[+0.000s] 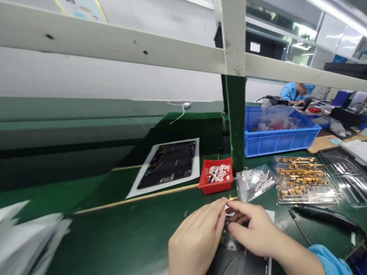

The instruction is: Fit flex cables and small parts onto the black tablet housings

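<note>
My left hand [197, 238] and my right hand [254, 228] meet at the fingertips over the bench. Between them a small gold-orange flex cable [233, 198] sticks out, pinched at the fingertips. The left fingers lie pressed together, and the right index finger and thumb are bent inward. Beneath both hands is a dark, flat device panel [226, 261] with small electronic parts along its upper edge; the hands cover much of it. A white sheet [270, 215] shows beside the right wrist.
A red tray [216, 186] with small white pieces stands ahead, beside a clear bag of strips [255, 182]. Clear trays of flex cables [305, 179], a black handheld tool [329, 218] and a blue crate [281, 141] are right. Another panel [172, 164] lies behind; a person [296, 93] sits far back.
</note>
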Action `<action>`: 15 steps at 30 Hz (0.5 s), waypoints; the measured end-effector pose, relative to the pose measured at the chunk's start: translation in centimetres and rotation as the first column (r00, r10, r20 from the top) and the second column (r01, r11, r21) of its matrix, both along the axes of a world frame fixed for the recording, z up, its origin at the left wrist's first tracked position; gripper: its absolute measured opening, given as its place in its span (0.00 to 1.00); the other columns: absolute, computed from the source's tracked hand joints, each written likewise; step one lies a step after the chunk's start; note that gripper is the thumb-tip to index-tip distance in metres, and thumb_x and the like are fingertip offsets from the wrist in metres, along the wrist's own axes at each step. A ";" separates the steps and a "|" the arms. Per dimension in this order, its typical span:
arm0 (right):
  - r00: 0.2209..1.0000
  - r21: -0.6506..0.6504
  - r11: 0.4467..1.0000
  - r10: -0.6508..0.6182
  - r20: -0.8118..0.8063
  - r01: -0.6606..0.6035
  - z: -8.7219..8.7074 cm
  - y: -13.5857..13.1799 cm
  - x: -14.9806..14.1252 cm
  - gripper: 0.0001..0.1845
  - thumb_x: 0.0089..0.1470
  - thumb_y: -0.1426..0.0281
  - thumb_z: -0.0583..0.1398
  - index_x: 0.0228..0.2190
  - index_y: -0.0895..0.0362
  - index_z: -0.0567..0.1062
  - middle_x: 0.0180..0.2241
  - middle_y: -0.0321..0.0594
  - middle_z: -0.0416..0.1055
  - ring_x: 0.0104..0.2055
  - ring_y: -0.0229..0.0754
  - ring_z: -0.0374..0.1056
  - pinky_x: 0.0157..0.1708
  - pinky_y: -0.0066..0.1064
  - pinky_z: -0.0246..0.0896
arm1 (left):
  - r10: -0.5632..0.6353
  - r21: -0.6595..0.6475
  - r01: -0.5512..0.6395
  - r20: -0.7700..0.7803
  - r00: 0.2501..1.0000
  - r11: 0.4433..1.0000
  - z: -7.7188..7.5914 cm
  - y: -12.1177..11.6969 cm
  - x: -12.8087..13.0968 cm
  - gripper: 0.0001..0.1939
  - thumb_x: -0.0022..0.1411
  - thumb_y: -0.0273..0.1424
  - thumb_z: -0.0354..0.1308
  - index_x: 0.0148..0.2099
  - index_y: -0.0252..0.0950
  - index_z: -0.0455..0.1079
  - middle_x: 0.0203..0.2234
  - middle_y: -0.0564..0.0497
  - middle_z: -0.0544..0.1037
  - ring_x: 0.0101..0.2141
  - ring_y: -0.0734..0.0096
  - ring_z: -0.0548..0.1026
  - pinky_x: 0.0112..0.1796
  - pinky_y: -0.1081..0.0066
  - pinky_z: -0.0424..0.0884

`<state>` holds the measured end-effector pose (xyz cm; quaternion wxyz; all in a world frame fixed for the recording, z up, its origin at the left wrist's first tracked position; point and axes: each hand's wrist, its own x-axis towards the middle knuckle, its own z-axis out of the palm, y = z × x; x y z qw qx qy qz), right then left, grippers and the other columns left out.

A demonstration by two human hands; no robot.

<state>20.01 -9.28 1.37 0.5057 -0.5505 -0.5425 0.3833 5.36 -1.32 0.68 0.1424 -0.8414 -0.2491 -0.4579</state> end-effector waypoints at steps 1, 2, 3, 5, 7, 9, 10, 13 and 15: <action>1.000 -0.003 1.000 -0.011 0.003 0.011 -0.2 -0.2 0.1 0.24 0.52 0.75 0.60 0.50 0.50 0.80 0.42 0.37 0.81 0.38 0.43 0.76 0.39 0.33 0.72 | 0.007 -0.019 -0.007 -0.001 1.000 1.000 0.2 -0.1 -0.1 0.07 0.70 0.26 0.56 0.46 0.35 0.75 0.36 0.50 0.85 0.35 0.64 0.82 0.41 0.66 0.71; 1.000 -0.003 1.000 -0.024 0.008 0.024 -0.4 -0.5 0.3 0.18 0.54 0.74 0.60 0.45 0.51 0.82 0.38 0.38 0.81 0.36 0.43 0.76 0.38 0.32 0.71 | 0.006 -0.046 -0.005 0.006 1.000 0.999 0.4 -0.2 -0.1 0.06 0.70 0.26 0.56 0.45 0.35 0.74 0.36 0.51 0.84 0.35 0.65 0.82 0.41 0.66 0.72; 0.999 0.000 0.999 -0.043 0.010 0.043 -0.6 -0.7 0.5 0.14 0.55 0.72 0.61 0.41 0.53 0.84 0.34 0.38 0.81 0.34 0.43 0.75 0.37 0.32 0.70 | 0.005 -0.082 -0.004 0.016 1.000 0.997 0.6 -0.3 -0.2 0.05 0.69 0.26 0.57 0.45 0.35 0.74 0.36 0.51 0.84 0.36 0.65 0.82 0.42 0.66 0.72; 0.995 0.010 0.995 -0.096 0.001 0.096 -1.1 -1.0 1.1 0.12 0.60 0.66 0.60 0.39 0.55 0.83 0.29 0.39 0.79 0.29 0.41 0.72 0.32 0.31 0.68 | -0.012 -0.149 0.018 0.042 0.999 0.989 0.8 -0.5 -0.3 0.05 0.69 0.24 0.57 0.44 0.36 0.74 0.37 0.51 0.84 0.38 0.65 0.81 0.43 0.67 0.72; 0.984 0.032 0.984 -0.177 -0.008 0.177 -1.4 -1.0 1.7 0.15 0.62 0.61 0.59 0.41 0.56 0.82 0.31 0.41 0.78 0.30 0.42 0.70 0.33 0.32 0.67 | -0.068 -0.195 0.081 0.073 0.995 0.978 1.0 -0.6 -0.3 0.06 0.68 0.23 0.57 0.44 0.36 0.74 0.39 0.50 0.84 0.41 0.65 0.80 0.46 0.66 0.72; 0.973 0.052 0.972 -0.230 -0.009 0.230 -1.5 -0.8 2.2 0.19 0.62 0.58 0.59 0.48 0.56 0.79 0.36 0.43 0.77 0.35 0.43 0.71 0.38 0.34 0.68 | -0.133 -0.238 0.151 0.089 0.987 0.959 1.2 -0.8 -0.3 0.06 0.68 0.24 0.57 0.43 0.37 0.74 0.42 0.50 0.83 0.44 0.63 0.78 0.49 0.63 0.70; 0.973 0.059 0.971 -0.232 -0.005 0.232 -1.5 -0.7 2.3 0.20 0.61 0.58 0.60 0.50 0.55 0.78 0.39 0.44 0.77 0.39 0.44 0.71 0.42 0.35 0.68 | -0.158 -0.262 0.179 0.099 0.982 0.948 1.2 -0.8 -0.3 0.05 0.68 0.25 0.58 0.43 0.38 0.74 0.43 0.50 0.83 0.45 0.62 0.77 0.49 0.62 0.70; 0.988 0.057 0.986 -0.156 0.008 0.156 -1.3 -0.6 2.6 0.17 0.58 0.57 0.64 0.43 0.53 0.82 0.43 0.44 0.77 0.45 0.47 0.72 0.48 0.36 0.67 | -0.184 -0.338 0.221 0.139 0.973 0.915 1.3 -1.0 -0.1 0.07 0.67 0.25 0.58 0.41 0.40 0.76 0.41 0.50 0.82 0.45 0.62 0.75 0.48 0.61 0.69; 0.996 0.038 0.996 -0.087 0.003 0.087 -1.5 -1.0 2.7 0.15 0.58 0.56 0.64 0.34 0.54 0.83 0.38 0.44 0.79 0.41 0.48 0.74 0.45 0.35 0.70 | -0.172 -0.371 0.219 0.158 0.972 0.902 1.2 -1.4 0.1 0.07 0.67 0.26 0.58 0.40 0.41 0.77 0.39 0.51 0.82 0.43 0.64 0.75 0.47 0.61 0.69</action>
